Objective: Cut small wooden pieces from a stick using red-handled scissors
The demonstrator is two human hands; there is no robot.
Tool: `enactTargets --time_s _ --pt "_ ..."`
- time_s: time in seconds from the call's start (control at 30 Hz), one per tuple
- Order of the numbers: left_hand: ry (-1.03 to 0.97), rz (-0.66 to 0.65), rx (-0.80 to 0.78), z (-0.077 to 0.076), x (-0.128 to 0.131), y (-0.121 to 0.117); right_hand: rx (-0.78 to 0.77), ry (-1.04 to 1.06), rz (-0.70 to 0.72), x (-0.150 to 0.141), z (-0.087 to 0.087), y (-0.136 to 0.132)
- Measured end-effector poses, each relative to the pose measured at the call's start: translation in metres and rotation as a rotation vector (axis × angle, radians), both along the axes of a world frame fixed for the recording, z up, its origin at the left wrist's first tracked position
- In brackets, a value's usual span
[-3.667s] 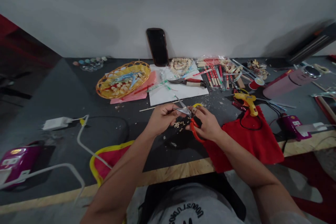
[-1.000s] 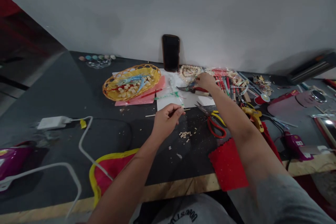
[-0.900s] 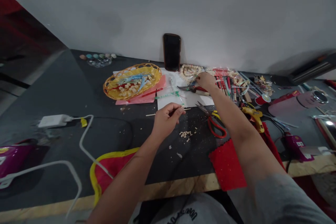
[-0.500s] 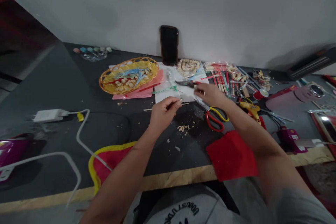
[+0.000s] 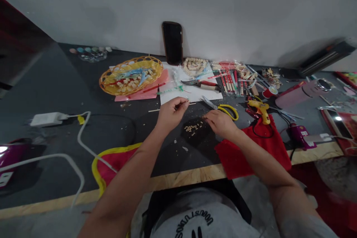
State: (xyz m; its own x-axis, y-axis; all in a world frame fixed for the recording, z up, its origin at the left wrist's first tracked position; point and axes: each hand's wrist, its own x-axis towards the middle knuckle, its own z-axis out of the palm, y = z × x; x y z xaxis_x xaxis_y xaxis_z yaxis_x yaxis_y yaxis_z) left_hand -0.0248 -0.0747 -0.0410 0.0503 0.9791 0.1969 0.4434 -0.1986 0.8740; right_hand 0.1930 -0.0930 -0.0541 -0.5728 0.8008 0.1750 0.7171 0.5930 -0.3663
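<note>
Two bare hands above small, stubby, pale bits (image 5: 191, 128) strewn on a matte dark table (image 5: 173, 160).
The left hand (image 5: 171, 113) clamps a tiny pale piece (image 5: 189, 101) between thumb and forefinger; the right hand (image 5: 221, 123) sits beside the bits, fingertips bunched, their grip impossible to tell. Metal scissors (image 5: 209, 103) with a rounded yellow loop lie just beyond it; red cloth (image 5: 237, 160), zigzag-edged, spreads beneath that forearm.
</note>
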Motion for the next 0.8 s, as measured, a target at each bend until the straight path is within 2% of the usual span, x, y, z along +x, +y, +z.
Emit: enactTargets --time_s 0.1,0.17,0.3,0.47,0.53,0.67,0.8 --pt "0.038 0.011 0.004 -0.002 0.0 0.001 0.139 0.278 -0.187 0.006 -0.005 -0.006" --pt "0.059 0.006 0.004 -0.004 0.001 0.001 0.218 0.374 -0.227 0.011 -0.01 -0.007" --pt "0.107 -0.018 0.03 -0.005 0.003 0.0 0.285 0.342 -0.223 0.025 -0.013 -0.004" --pt "0.174 -0.05 0.031 -0.007 0.006 0.0 0.267 0.235 -0.322 0.033 -0.011 0.001" --pt "0.21 -0.068 0.023 -0.008 0.006 0.001 0.248 0.21 -0.304 0.032 -0.011 0.002" --pt "0.257 -0.082 0.026 -0.011 0.006 0.002 0.181 0.209 -0.153 0.023 -0.016 0.001" --pt "0.257 -0.092 0.032 -0.012 0.006 0.002 0.113 0.064 0.002 0.014 -0.02 -0.003"
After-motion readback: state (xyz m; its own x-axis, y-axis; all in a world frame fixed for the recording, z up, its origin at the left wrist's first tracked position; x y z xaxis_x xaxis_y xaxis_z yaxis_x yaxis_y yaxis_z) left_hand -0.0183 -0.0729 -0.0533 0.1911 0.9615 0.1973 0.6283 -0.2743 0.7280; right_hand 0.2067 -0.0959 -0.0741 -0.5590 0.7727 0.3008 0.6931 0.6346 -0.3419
